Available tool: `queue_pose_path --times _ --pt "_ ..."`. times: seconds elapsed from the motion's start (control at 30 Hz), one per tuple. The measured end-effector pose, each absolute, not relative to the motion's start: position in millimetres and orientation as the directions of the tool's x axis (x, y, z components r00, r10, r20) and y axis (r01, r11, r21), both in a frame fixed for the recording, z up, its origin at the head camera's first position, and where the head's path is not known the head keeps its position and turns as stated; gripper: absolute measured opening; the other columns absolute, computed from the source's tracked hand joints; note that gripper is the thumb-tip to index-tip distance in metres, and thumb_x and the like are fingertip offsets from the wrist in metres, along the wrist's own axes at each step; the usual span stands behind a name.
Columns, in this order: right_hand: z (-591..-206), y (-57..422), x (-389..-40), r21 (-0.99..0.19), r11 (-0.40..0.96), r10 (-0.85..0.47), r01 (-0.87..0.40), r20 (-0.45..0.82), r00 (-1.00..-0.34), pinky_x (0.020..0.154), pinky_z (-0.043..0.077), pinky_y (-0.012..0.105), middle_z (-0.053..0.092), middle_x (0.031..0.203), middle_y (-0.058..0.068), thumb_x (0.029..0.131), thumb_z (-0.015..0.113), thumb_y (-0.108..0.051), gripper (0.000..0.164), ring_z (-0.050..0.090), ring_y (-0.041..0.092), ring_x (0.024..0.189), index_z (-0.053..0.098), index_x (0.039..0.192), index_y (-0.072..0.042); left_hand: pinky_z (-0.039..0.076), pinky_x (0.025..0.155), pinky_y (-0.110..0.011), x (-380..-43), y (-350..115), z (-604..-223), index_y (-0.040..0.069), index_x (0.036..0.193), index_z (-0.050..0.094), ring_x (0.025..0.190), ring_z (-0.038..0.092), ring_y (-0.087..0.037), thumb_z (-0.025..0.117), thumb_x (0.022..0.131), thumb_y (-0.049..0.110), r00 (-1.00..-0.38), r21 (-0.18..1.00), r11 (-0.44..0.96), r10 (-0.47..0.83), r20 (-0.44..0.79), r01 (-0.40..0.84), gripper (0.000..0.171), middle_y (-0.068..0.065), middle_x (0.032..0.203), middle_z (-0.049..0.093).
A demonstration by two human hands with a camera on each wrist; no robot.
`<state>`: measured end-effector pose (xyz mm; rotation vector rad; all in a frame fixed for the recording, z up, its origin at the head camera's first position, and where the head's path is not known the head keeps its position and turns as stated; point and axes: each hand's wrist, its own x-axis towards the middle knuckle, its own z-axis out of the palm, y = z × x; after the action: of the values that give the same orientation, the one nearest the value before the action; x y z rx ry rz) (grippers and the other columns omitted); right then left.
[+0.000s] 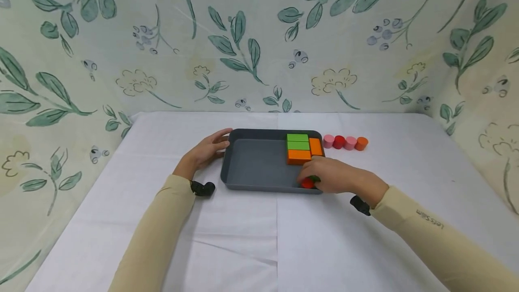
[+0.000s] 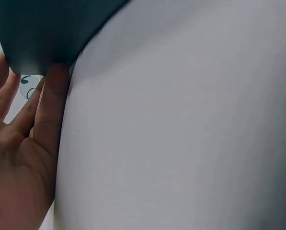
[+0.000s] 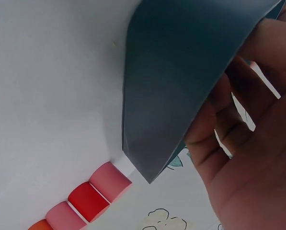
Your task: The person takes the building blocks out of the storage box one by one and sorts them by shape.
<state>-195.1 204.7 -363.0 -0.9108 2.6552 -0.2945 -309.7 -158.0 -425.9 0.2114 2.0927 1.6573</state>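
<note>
My left hand (image 1: 208, 151) rests its extended fingers against the left end of a dark grey tray (image 1: 259, 161); in the left wrist view, fingers (image 2: 51, 105) meet the tray's outer wall. My right hand (image 1: 334, 175) reaches over the tray's right end, its fingers and thumb curled around a small red round piece (image 1: 307, 183) near the front right corner. A dark green piece (image 1: 314, 178) shows beside it, partly covered by the hand. In the right wrist view the tray wall (image 3: 176, 86) hides the fingertips. Behind that hand lie green blocks (image 1: 298, 141) and orange blocks (image 1: 299, 157) in the tray.
Right of the tray, a row of cylinders lies on the white cloth (image 1: 243, 233): pink (image 1: 328, 141), red (image 1: 339, 142), another pink and an orange one (image 1: 361, 143). A floral curtain (image 1: 259, 57) hangs behind the table.
</note>
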Motion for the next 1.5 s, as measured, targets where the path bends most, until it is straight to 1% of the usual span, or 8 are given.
queue_pose_path --times 0.23,0.43,0.67,0.8,1.03,1.23,1.37,1.5 --pt "-365.7 208.9 -195.7 -0.357 0.787 -0.586 -0.503 -0.177 -0.791 0.097 0.056 0.041 0.069 0.114 -0.005 0.087 0.072 -0.008 0.032 0.057 0.018 0.109 0.073 0.115 -0.023 0.028 0.124 -0.053 -308.5 -155.8 -424.0 0.027 0.157 0.029 0.152 0.028 -0.031 0.051 0.104 0.021 -0.879 0.95 0.271 0.403 -0.257 -0.154 0.057 -0.008 0.166 0.025" --pt "-358.7 211.0 -193.2 -0.402 0.774 -0.571 -0.489 -0.111 -0.814 0.094 0.057 0.041 0.069 0.113 -0.004 0.086 0.074 -0.014 0.032 0.058 0.019 0.107 0.071 0.117 -0.021 0.028 0.124 -0.053 -307.0 -154.7 -422.8 0.027 0.157 0.029 0.152 0.028 -0.031 0.051 0.104 0.02 -0.883 0.951 0.265 0.393 -0.257 -0.159 0.057 -0.009 0.166 0.024" --pt "-360.9 219.9 -193.9 -0.48 0.732 -0.549 -0.484 0.006 -0.836 0.068 0.055 0.022 0.07 0.099 -0.005 0.083 0.073 -0.014 0.029 0.059 0.012 0.085 0.066 0.112 -0.016 0.028 0.124 -0.053 -305.4 -155.4 -423.0 0.027 0.156 0.03 0.152 0.028 -0.032 0.05 0.104 0.019 -0.885 0.95 0.261 0.384 -0.266 -0.172 0.057 -0.009 0.166 0.024" --pt "-356.4 224.1 -193.8 -0.519 0.7 -0.516 -0.492 0.109 -0.85 0.073 0.059 0.029 0.071 0.098 -0.002 0.081 0.07 -0.008 0.028 0.061 0.013 0.087 0.064 0.108 -0.013 0.027 0.124 -0.053 -305.7 -155.5 -422.4 0.027 0.157 0.03 0.152 0.028 -0.031 0.05 0.104 0.019 -0.887 0.951 0.261 0.381 -0.26 -0.167 0.057 -0.009 0.166 0.024" --pt "-348.7 239.5 -190.2 -0.505 0.729 -0.445 -0.461 0.163 -0.881 0.082 0.06 0.033 0.068 0.104 0.002 0.086 0.069 -0.008 0.031 0.063 0.016 0.094 0.064 0.117 -0.008 0.027 0.125 -0.053 -306.1 -155.8 -422.8 0.027 0.157 0.029 0.152 0.027 -0.032 0.05 0.104 0.019 -0.885 0.95 0.267 0.387 -0.259 -0.162 0.057 -0.009 0.166 0.023" --pt "-342.3 266.1 -186.5 -0.473 0.768 -0.36 -0.432 0.24 -0.902 0.08 0.057 0.018 0.068 0.108 0.005 0.088 0.071 -0.007 0.033 0.064 0.017 0.092 0.063 0.12 -0.008 0.027 0.124 -0.053 -305.1 -155.2 -420.6 0.027 0.157 0.029 0.152 0.027 -0.032 0.051 0.104 0.019 -0.884 0.949 0.268 0.387 -0.261 -0.163 0.058 -0.009 0.166 0.024" --pt "-335.9 282.9 -183.6 -0.454 0.798 -0.301 -0.397 0.271 -0.914 0.077 0.05 0.007 0.068 0.108 0.007 0.088 0.073 -0.011 0.033 0.064 0.02 0.092 0.063 0.12 -0.008 0.028 0.124 -0.053 -304.0 -155.3 -420.3 0.026 0.157 0.029 0.152 0.027 -0.033 0.051 0.104 0.019 -0.884 0.948 0.276 0.389 -0.259 -0.156 0.058 -0.01 0.166 0.023" --pt "-331.3 301.7 -181.5 -0.435 0.817 -0.267 -0.378 0.296 -0.917 0.074 0.045 0.002 0.067 0.111 0.012 0.089 0.074 -0.014 0.036 0.064 0.025 0.094 0.063 0.122 -0.007 0.028 0.124 -0.053 -303.7 -156.3 -423.1 0.026 0.157 0.029 0.152 0.027 -0.033 0.051 0.104 0.019 -0.886 0.947 0.279 0.384 -0.261 -0.158 0.058 -0.009 0.166 0.023"
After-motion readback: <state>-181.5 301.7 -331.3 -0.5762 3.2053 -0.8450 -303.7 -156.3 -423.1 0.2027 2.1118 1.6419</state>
